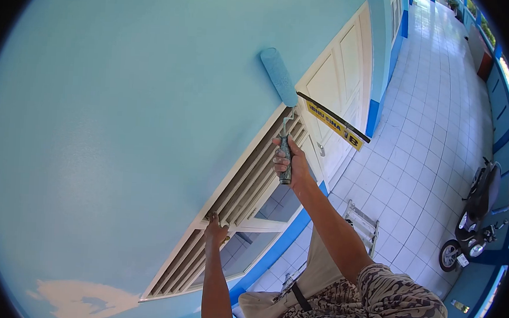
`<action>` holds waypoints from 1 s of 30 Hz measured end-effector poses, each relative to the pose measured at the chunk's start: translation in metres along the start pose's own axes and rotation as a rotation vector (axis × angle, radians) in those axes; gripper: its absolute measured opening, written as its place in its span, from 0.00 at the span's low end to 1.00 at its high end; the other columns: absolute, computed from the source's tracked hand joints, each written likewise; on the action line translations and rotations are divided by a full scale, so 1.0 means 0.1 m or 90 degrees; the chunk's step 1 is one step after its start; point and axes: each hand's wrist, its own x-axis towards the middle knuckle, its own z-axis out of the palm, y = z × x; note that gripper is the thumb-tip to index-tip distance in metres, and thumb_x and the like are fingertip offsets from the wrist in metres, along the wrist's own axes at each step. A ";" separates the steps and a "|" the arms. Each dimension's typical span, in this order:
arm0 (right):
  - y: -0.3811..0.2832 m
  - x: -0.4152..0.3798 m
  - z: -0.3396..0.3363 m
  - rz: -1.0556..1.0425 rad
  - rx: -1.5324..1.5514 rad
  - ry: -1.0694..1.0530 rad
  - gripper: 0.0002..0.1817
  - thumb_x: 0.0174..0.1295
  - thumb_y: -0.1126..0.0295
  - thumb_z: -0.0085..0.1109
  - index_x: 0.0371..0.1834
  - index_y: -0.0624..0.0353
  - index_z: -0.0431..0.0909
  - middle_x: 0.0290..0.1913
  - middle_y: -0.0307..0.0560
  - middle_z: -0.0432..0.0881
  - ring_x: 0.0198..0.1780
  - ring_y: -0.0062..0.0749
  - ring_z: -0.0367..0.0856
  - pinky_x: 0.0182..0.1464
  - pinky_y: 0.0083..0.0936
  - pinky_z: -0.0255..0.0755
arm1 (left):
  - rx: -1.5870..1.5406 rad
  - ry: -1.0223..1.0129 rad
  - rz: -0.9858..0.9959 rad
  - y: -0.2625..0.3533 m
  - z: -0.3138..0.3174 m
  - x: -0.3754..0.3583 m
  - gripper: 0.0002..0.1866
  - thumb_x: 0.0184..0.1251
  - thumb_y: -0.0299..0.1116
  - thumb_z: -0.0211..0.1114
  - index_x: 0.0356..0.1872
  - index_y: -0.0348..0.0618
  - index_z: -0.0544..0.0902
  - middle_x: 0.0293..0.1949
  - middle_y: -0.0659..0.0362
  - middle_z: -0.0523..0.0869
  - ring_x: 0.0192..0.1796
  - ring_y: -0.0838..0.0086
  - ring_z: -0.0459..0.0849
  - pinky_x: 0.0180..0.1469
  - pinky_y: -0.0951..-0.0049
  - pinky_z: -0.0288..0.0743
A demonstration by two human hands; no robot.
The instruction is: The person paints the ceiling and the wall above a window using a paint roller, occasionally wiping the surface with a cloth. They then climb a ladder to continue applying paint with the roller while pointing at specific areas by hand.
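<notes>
My right hand (pixel 289 161) is closed around the dark, paint-smeared handle of a paint roller (pixel 278 76). The roller's blue sleeve lies at or close to the light blue wall (pixel 124 93), just above the corner of a white vent frame. Lower down, my left hand (pixel 216 229) has its fingers at the slatted vent (pixel 247 176), gripping its frame between two sections. A pale unpainted patch (pixel 85 299) shows on the wall at the lower left.
A yellow sign (pixel 333 124) juts out beside the roller, near a white door (pixel 338 71). Below me stands a metal ladder (pixel 362 224) on the tiled floor (pixel 408 168). A motorcycle (pixel 473 225) is parked at the right.
</notes>
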 end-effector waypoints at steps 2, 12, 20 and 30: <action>0.04 -0.02 0.02 -0.008 0.006 0.011 0.25 0.77 0.46 0.48 0.53 0.61 0.77 0.24 0.34 0.69 0.19 0.14 0.64 0.18 0.14 0.62 | 0.011 -0.002 -0.005 0.00 0.00 0.00 0.49 0.58 0.46 0.65 0.81 0.48 0.54 0.81 0.50 0.55 0.70 0.49 0.74 0.68 0.53 0.73; 0.07 -0.10 -0.07 0.032 -0.016 0.010 0.25 0.77 0.47 0.49 0.53 0.61 0.77 0.23 0.34 0.70 0.18 0.14 0.65 0.18 0.15 0.63 | 0.002 -0.033 -0.015 0.04 -0.09 -0.04 0.49 0.59 0.45 0.66 0.81 0.49 0.52 0.82 0.54 0.51 0.70 0.51 0.75 0.68 0.54 0.74; -0.04 -0.08 -0.05 0.013 0.010 0.009 0.25 0.77 0.47 0.49 0.54 0.61 0.78 0.23 0.34 0.69 0.18 0.15 0.64 0.18 0.15 0.63 | 0.023 -0.035 -0.021 -0.01 0.01 0.06 0.50 0.60 0.45 0.67 0.82 0.50 0.51 0.83 0.53 0.50 0.70 0.49 0.75 0.68 0.54 0.74; -0.16 0.00 -0.13 0.022 -0.020 0.006 0.26 0.77 0.46 0.50 0.52 0.61 0.78 0.23 0.35 0.70 0.18 0.15 0.64 0.17 0.15 0.62 | -0.008 -0.020 -0.001 -0.11 0.11 0.11 0.51 0.60 0.45 0.67 0.82 0.49 0.49 0.83 0.51 0.49 0.69 0.48 0.75 0.67 0.53 0.75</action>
